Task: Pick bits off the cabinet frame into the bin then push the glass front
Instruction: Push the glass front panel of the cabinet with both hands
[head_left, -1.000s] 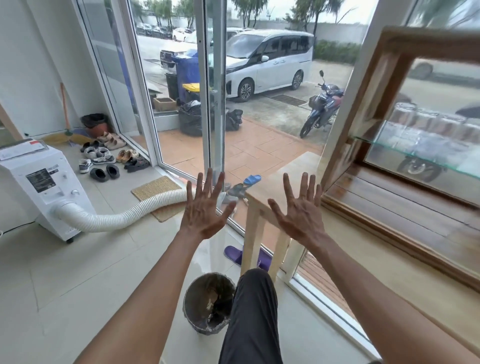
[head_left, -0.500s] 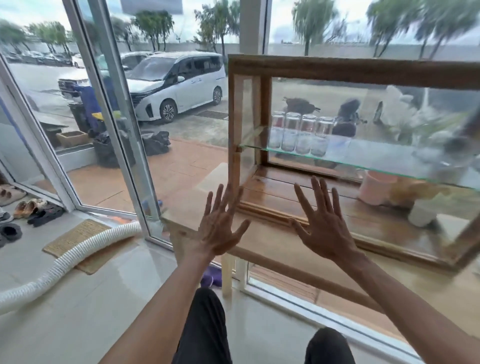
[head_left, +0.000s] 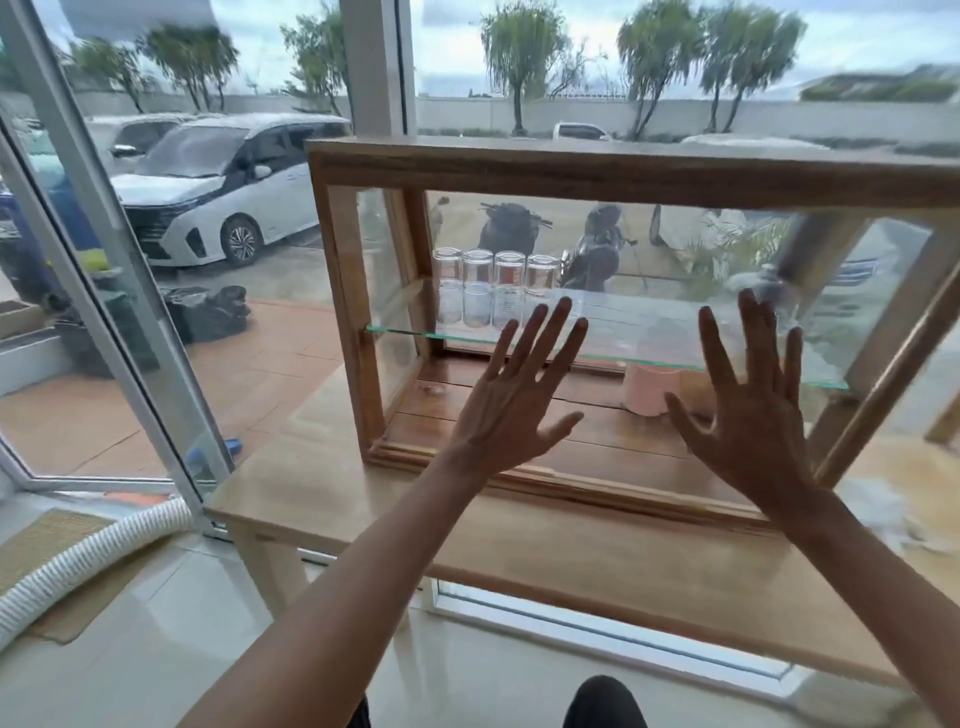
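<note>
A wooden cabinet frame (head_left: 571, 169) with glass sides stands on a light wooden table (head_left: 519, 551). Its glass front (head_left: 623, 249) faces me, and a glass shelf (head_left: 415, 332) inside carries several clear jars (head_left: 496, 288). My left hand (head_left: 514, 400) is raised before the lower left of the front, fingers spread, empty. My right hand (head_left: 748, 410) is raised before the lower right, fingers spread, empty too. Whether the palms touch the glass I cannot tell. The bin is out of view.
A pink pot (head_left: 649, 389) sits on the cabinet floor. A white ribbed hose (head_left: 88, 561) lies on the tiled floor at left over a mat. Glass doors with white frames (head_left: 104, 270) stand at left; a white car and motorbikes are outside.
My view has swung right and up from the floor and bin to the cabinet. Both open hands have risen from beside the table to in front of the glass front.
</note>
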